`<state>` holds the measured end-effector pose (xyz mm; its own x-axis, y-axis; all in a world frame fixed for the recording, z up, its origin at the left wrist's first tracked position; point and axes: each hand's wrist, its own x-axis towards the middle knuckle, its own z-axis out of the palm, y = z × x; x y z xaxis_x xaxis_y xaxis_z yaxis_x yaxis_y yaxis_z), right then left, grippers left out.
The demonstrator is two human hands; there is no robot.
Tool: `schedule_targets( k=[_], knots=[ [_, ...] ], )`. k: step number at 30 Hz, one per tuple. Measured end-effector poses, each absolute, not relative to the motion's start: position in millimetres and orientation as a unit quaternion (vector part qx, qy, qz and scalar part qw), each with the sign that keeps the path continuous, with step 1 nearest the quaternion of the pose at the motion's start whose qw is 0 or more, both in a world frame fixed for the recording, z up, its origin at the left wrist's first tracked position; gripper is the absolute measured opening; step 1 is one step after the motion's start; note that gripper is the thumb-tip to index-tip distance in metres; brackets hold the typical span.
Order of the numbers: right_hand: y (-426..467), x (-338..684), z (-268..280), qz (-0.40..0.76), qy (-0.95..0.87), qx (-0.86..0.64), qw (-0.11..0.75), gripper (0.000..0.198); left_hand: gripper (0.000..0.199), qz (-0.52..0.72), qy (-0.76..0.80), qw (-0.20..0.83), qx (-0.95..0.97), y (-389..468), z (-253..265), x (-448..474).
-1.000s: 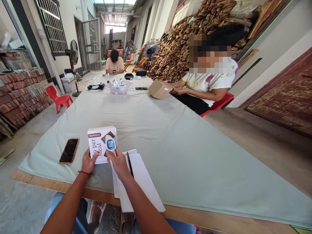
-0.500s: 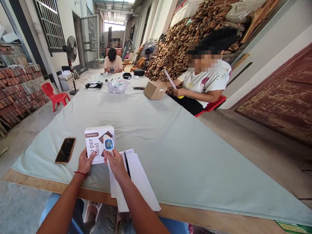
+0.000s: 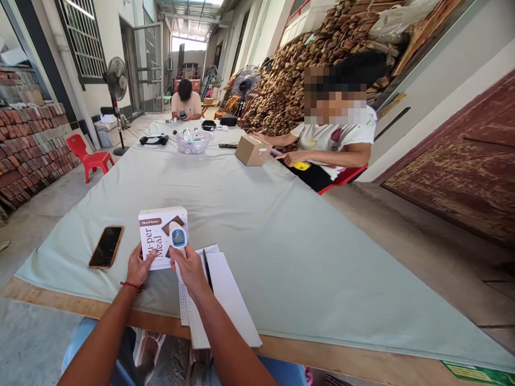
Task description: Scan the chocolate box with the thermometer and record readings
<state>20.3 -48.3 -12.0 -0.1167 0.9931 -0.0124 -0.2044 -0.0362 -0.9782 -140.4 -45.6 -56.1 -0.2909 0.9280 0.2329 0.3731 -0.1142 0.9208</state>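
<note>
My left hand [image 3: 139, 265] grips the lower left corner of a white box [image 3: 155, 230] marked "NutriMotion", its thumb lying across the printed front. Wrapped round the handle of a white infrared thermometer [image 3: 177, 234] is my right hand [image 3: 190, 268]. The thermometer's blue-framed screen faces me, and its head overlaps the right part of the box front. Under my right wrist lie sheets of white paper [image 3: 229, 300] with a dark pen [image 3: 207, 268] on them. A phone [image 3: 106, 247] rests on the cloth to the left of my left hand.
A pale cloth [image 3: 314, 268] covers the table. Farther back stand a clear basin [image 3: 193, 143] with bottles and a cardboard box [image 3: 253, 150]. A person [image 3: 333, 139] sits at the right with a yellow tape measure [image 3: 301, 166]; another person [image 3: 186, 102] sits at the far end.
My hands keep the same hold on the box and thermometer. The person at the right has lowered a pale strip and brought a hand nearer the cardboard box.
</note>
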Motion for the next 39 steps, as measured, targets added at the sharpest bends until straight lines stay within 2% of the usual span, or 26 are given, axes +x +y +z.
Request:
schedule_targets(
  k=[10, 23, 27, 29, 34, 39],
  knots=[
    [-48, 21, -14, 0.575, -0.467, -0.439, 0.509, 0.033, 0.058, 0.52, 0.616, 0.255, 0.535, -46, -54, -140],
    [-59, 29, -4, 0.623, -0.429, -0.396, 0.52, 0.034, 0.063, 0.524, 0.61, 0.255, 0.537, -44, -56, -141],
    [-73, 44, 8, 0.635, -0.42, -0.393, 0.516, 0.034, 0.06, 0.513, 0.63, 0.227, 0.537, -41, -61, -146],
    [-81, 58, 12, 0.618, -0.423, -0.414, 0.518, 0.034, 0.062, 0.514, 0.641, 0.225, 0.523, -40, -60, -147],
    [-104, 108, 15, 0.55, -0.416, -0.487, 0.536, 0.034, 0.072, 0.516, 0.622, 0.329, 0.488, -40, -53, -149],
    [-124, 148, 16, 0.521, -0.385, -0.525, 0.552, 0.036, 0.067, 0.497, 0.666, 0.249, 0.498, -20, -42, -156]
  ],
)
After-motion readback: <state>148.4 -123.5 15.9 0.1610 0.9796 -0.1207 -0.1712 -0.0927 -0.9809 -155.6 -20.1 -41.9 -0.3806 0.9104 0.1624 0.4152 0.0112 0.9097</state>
